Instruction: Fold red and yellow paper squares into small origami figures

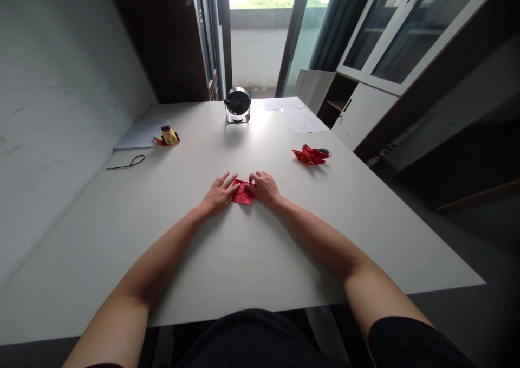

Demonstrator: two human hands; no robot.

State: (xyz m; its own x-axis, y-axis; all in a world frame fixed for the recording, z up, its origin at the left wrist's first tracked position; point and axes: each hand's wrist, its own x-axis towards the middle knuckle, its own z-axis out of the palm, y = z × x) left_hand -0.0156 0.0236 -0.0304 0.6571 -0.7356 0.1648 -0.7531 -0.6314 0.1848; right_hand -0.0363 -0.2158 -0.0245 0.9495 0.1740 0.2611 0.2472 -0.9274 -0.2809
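A small creased sheet of red paper (244, 193) lies on the white table between my hands, with a fold along its far edge. My left hand (219, 195) rests at the paper's left side, fingers spread and the thumb pressing on it. At the right side, my right hand (265, 188) has its fingers curled, pinching the paper's far right corner. Part of that corner is hidden under the fingers.
Folded red and orange paper pieces (312, 155) lie to the right by a round grey object (325, 152). A yellow toy (169, 135), a black cable tie (132, 162) and papers (140, 134) are at left. A round black device (238, 103) stands at the back.
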